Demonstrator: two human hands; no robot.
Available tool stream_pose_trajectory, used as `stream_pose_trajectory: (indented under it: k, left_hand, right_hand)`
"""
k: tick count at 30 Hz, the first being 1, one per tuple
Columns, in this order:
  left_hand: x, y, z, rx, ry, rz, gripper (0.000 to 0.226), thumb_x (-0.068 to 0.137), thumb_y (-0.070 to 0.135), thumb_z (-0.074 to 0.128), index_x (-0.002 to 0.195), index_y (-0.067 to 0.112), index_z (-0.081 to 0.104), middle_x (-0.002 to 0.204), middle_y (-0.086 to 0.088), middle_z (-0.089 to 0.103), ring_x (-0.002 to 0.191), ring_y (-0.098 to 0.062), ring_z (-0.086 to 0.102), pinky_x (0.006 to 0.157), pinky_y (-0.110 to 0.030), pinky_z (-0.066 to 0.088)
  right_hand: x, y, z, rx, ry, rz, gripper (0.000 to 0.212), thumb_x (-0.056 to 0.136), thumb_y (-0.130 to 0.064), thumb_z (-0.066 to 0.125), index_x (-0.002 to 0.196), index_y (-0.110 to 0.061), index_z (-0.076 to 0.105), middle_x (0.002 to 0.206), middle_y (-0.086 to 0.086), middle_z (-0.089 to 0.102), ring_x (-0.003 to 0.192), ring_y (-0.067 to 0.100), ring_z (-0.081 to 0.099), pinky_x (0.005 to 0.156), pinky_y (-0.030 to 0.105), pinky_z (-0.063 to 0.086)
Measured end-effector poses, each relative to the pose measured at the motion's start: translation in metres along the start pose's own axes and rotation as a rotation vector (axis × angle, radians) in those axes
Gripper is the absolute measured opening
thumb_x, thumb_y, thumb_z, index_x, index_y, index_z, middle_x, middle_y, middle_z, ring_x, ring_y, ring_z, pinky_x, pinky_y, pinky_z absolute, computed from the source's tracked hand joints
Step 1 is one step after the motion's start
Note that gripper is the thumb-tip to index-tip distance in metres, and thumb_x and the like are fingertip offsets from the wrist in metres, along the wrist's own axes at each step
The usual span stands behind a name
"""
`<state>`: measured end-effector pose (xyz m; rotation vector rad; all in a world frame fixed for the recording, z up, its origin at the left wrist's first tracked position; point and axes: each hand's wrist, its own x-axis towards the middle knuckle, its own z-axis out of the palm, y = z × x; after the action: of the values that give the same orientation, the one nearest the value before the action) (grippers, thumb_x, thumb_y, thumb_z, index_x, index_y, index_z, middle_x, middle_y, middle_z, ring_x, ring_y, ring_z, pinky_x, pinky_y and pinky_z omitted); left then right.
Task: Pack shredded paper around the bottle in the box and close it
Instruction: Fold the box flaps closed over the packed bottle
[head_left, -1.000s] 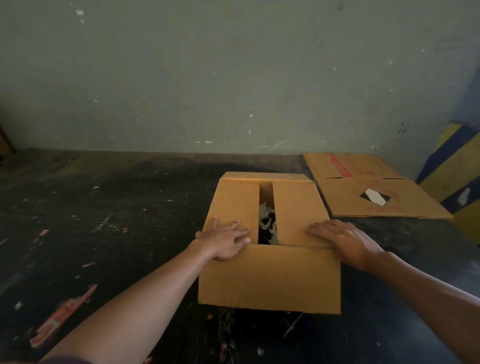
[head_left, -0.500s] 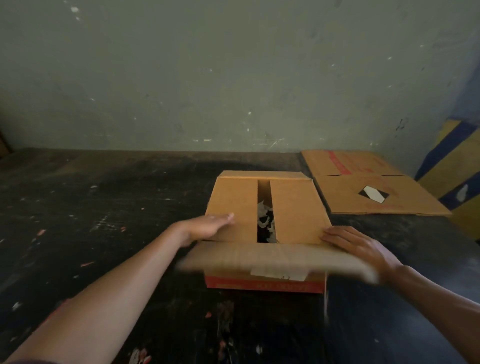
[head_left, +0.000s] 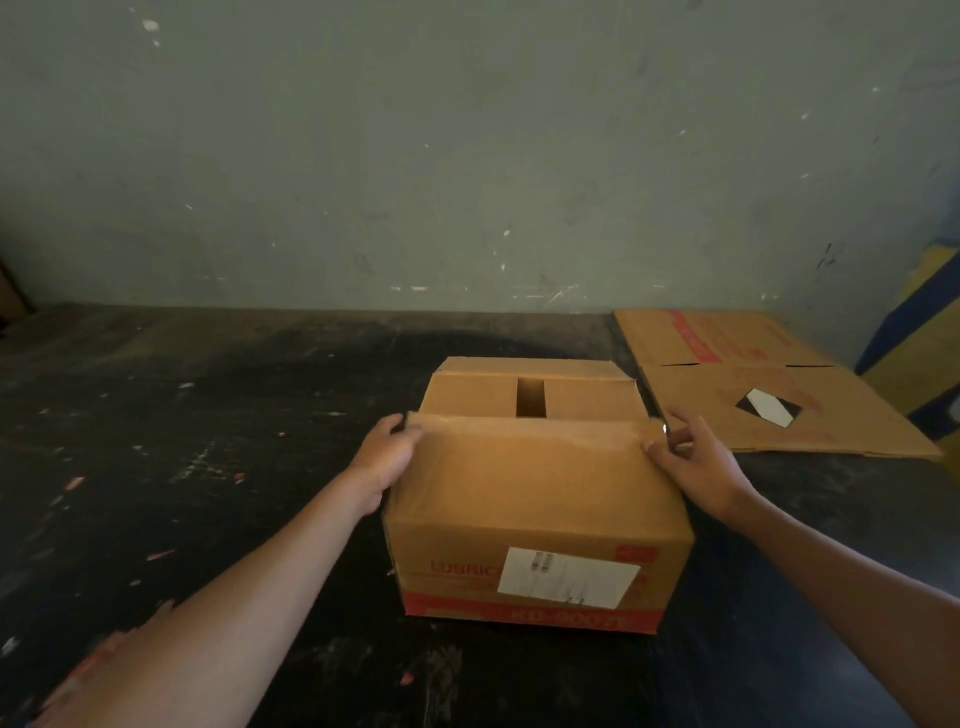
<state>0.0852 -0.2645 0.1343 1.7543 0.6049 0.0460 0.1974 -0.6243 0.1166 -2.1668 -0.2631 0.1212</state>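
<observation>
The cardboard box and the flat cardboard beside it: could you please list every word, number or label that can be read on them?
"LUBRIC": red print on the front of the cardboard box, cut off by the white label.
"KD-9007", roughly: pale print on the box's red bottom band, blurred and uncertain.
White label: small dark marks, too small to read.
Small red mark at the box's upper right front: unreadable.
Flattened cardboard: red stripe print, too blurred to read.

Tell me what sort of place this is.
Probably a warehouse or workshop packing spot. A scuffed, paint-flecked dark work surface meets a bare, marked wall, a flattened carton lies to the right, and a cardboard box carries a shipping-style label.
</observation>
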Motion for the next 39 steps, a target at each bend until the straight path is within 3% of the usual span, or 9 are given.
stream_pose_trajectory:
  k: [4,8,12,19,23,27,30,35,39]
  left_hand:
    - [0.028,0.001,0.024,0.27,0.007,0.024,0.079,0.099,0.043,0.055,0.16,0.025,0.008,0.162,-0.007,0.026,0.145,-0.033,0.031,0.115,-0.055,0.028]
    - [0.055,0.0,0.034,0.471,0.076,-0.007,0.078,0.094,0.061,0.048,0.158,0.03,0.014,0.159,-0.007,0.033,0.141,-0.035,0.038,0.111,-0.056,0.035]
    - [0.071,-0.004,0.039,0.481,0.123,-0.05,0.077,0.096,0.061,0.044,0.159,0.032,0.01,0.159,-0.007,0.035,0.141,-0.036,0.039,0.11,-0.055,0.035]
    - [0.08,-0.01,0.041,0.534,0.184,-0.09,0.074,0.098,0.062,0.038,0.158,0.027,0.014,0.155,-0.011,0.041,0.137,-0.038,0.043,0.108,-0.052,0.037]
    - [0.082,-0.013,0.041,0.549,0.197,-0.084,0.071,0.098,0.062,0.036,0.157,0.027,0.017,0.151,-0.011,0.045,0.133,-0.037,0.048,0.104,-0.051,0.04]
    - [0.081,-0.015,0.04,0.551,0.203,-0.074,0.064,0.1,0.058,0.033,0.154,0.025,0.024,0.145,-0.011,0.05,0.128,-0.036,0.052,0.102,-0.052,0.042]
    - [0.077,-0.014,0.041,0.526,0.237,-0.067,0.056,0.103,0.053,0.028,0.152,0.025,0.026,0.142,-0.012,0.052,0.125,-0.037,0.053,0.102,-0.052,0.043]
    - [0.067,-0.014,0.039,0.365,0.359,-0.026,0.068,0.103,0.033,0.037,0.158,0.033,-0.004,0.154,-0.017,0.039,0.13,-0.04,0.049,0.104,-0.056,0.041]
    - [0.051,-0.01,0.039,0.341,0.319,0.122,0.064,0.105,0.03,0.036,0.158,0.041,0.001,0.161,-0.009,0.028,0.141,-0.037,0.036,0.11,-0.055,0.031]
  right_hand:
    - [0.05,0.001,0.007,0.058,-0.044,0.128,0.075,0.092,-0.037,0.065,0.154,-0.022,0.026,0.141,0.008,0.051,0.127,0.029,0.05,0.098,0.042,0.042]
    - [0.097,-0.001,0.017,0.123,-0.066,0.17,0.067,0.098,-0.037,0.057,0.154,-0.02,0.026,0.147,0.008,0.047,0.127,0.029,0.05,0.1,0.042,0.041]
    - [0.144,0.0,0.025,0.163,-0.019,0.248,0.067,0.097,-0.049,0.051,0.153,-0.021,0.029,0.148,0.01,0.045,0.128,0.032,0.049,0.108,0.049,0.041]
    - [0.192,-0.017,0.038,0.218,0.007,0.323,0.066,0.099,-0.041,0.051,0.154,-0.014,0.028,0.151,0.013,0.039,0.133,0.034,0.041,0.104,0.039,0.034]
    - [0.2,-0.026,0.038,0.432,0.209,0.257,0.07,0.095,-0.034,0.059,0.155,-0.019,0.025,0.151,0.009,0.042,0.134,0.03,0.043,0.108,0.036,0.034]
    - [0.185,-0.043,0.038,0.48,0.318,0.116,0.044,0.096,-0.021,0.055,0.139,-0.01,0.045,0.12,0.002,0.06,0.105,0.017,0.056,0.088,0.028,0.042]
    - [0.155,-0.04,0.037,0.469,0.388,0.05,0.021,0.096,-0.012,0.054,0.116,-0.008,0.055,0.093,-0.003,0.059,0.082,0.011,0.055,0.068,0.021,0.042]
    - [0.089,-0.015,0.03,0.201,0.258,-0.131,0.025,0.096,-0.002,0.054,0.114,-0.017,0.061,0.114,-0.004,0.059,0.092,-0.003,0.055,0.072,0.013,0.042]
    - [0.052,-0.001,0.021,-0.053,0.059,-0.233,0.039,0.094,-0.004,0.057,0.126,-0.026,0.056,0.137,-0.006,0.048,0.112,-0.003,0.049,0.085,0.007,0.036]
